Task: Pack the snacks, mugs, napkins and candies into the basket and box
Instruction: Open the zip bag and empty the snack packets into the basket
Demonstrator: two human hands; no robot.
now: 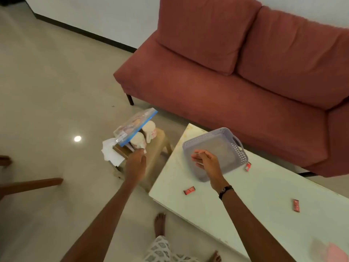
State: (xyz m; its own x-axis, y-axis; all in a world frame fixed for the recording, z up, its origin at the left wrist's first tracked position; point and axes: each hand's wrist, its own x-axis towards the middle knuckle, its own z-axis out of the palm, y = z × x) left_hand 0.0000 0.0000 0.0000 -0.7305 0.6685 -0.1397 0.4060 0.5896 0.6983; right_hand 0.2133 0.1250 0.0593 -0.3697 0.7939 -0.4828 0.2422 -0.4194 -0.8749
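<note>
Behind everything sits a pink sofa [236, 72] against the far wall. Nearer, a white surface [245, 195] carries a grey basket [215, 148] at its far left corner and three red candies [189, 190] scattered well apart. Left of it, a small stool [156, 148] holds two mugs [138, 139], white napkins [110, 153] and a clear snack bag [135, 123] leaning on the mugs. Her left hand [136, 164] reaches to the nearer mug, fingers hidden, grip unclear. Her right hand [206, 162] hovers over the basket's near edge, loosely curled, holding nothing.
</note>
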